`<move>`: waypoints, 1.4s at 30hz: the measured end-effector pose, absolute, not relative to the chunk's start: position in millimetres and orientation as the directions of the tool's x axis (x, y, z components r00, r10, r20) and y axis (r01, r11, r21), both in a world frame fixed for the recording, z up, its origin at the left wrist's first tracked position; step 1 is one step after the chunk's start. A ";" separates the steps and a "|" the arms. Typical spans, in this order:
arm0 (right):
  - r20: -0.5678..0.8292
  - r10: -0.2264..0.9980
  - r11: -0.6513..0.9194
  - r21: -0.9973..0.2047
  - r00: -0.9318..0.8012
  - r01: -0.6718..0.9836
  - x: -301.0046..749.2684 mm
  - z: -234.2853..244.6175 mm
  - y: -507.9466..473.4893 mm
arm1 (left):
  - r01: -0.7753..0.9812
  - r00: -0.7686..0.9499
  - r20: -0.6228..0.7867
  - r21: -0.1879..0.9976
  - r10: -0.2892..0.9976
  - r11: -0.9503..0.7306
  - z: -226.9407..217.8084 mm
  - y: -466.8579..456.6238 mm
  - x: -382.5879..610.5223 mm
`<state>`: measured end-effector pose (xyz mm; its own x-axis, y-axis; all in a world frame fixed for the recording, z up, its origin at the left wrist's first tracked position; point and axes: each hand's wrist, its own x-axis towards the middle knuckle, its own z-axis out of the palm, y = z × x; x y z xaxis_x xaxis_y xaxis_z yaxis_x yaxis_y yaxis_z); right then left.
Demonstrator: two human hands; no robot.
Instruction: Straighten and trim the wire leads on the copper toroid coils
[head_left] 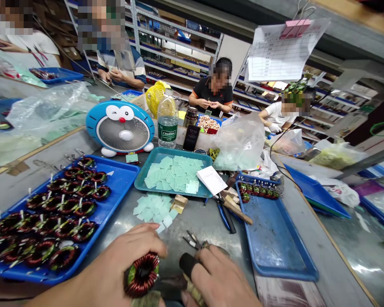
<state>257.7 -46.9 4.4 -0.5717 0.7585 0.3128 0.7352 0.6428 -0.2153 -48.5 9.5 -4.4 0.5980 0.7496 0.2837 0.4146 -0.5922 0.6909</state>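
My left hand is closed around a toroid coil wound with red copper wire, held near the table's front edge. My right hand sits just right of it, fingers curled, with a black finger cot on one finger; small metal cutters lie at its fingertips, and I cannot tell whether it grips them. A large blue tray at left holds several similar coils. Pale green square pads lie loose on the table ahead.
A teal tray of green pads and a white notepad sit centre. A blue tray at right holds a row of coils; pliers lie beside it. A blue cartoon fan, water bottle and plastic bags stand behind. Other people work beyond.
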 end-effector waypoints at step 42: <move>0.356 0.903 0.323 -0.195 -0.240 0.926 328.5 -93.9 -60.6 | 0.306 0.219 0.052 0.944 0.974 -0.119 -49.8 29.8 -76.5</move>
<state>328.5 -60.6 -93.9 -0.2402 0.9031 0.3559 0.9259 0.3232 -0.1954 -76.5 29.8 -49.8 0.2189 0.9744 0.0522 0.3061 -0.1194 0.9445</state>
